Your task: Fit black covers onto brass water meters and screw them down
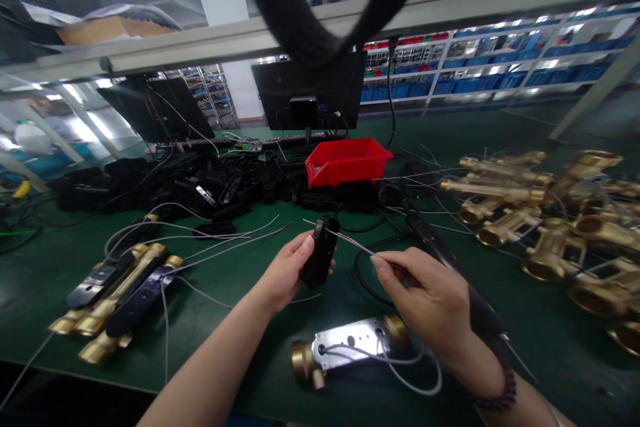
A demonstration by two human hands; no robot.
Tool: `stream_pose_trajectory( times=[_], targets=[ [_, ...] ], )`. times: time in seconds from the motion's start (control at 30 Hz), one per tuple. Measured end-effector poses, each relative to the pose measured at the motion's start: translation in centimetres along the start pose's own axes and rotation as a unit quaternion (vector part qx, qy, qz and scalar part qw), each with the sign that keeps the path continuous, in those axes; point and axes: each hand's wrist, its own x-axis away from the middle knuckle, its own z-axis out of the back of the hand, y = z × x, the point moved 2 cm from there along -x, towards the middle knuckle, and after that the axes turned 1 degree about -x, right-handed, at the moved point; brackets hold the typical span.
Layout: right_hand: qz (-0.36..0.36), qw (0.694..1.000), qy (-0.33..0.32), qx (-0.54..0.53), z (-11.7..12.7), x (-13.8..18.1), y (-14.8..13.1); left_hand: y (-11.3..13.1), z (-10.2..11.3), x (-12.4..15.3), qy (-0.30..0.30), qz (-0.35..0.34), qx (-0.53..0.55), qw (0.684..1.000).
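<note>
On my far left, on the green mat (50, 267), lie three finished brass fittings (120, 293), each with a black cover on top and thin grey leads trailing off. Behind them a heap of black housings (200, 183) spreads along the back of the bench, under a dark monitor (307, 90) seen from behind.

My left hand (285, 273) is closed around one black housing piece (320, 250), with the thumb on its near face and the fingers behind it. I hold it upright above the mat, near the middle of the bench. A thin grey wire (350, 243) runs from its top toward my right.

Behind it sits a red bin (345, 160). I can't make out any label on it.

Close to me, below both hands, a brass body with a bare metal plate (345, 347) rests on the mat. Its grey leads loop away to the right.

My right hand (430, 300) pinches the grey wire between thumb and forefinger, with the other fingers curled in. A black pen-shaped tool (440, 250) passes under that hand, and I cannot tell whether my fingers grip it too. A dark bead bracelet (500, 390) sits on that wrist.

Further right, bare brass fittings (550, 220) are piled together with loose wires across them. Beyond them are shelves of blue bins (500, 70). Their tags are too small and blurred to read.
</note>
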Motion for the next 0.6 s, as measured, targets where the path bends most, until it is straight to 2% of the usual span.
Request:
stream_pose_trajectory(
  times=[0.13,0.27,0.6],
  targets=[
    [0.007,1.000,-0.014,0.005,-0.24,-0.11,-0.04,-0.31,-0.55,0.28,-0.019,0.033,0.001,0.999],
    [0.021,1.000,-0.007,0.010,-0.43,-0.13,-0.11,-0.45,-0.97,0.48,-0.018,0.037,0.007,0.999],
    [-0.020,1.000,-0.006,-0.011,-0.58,0.09,-0.01,-0.71,-0.87,0.63,-0.028,0.037,0.033,0.998]
  ],
)
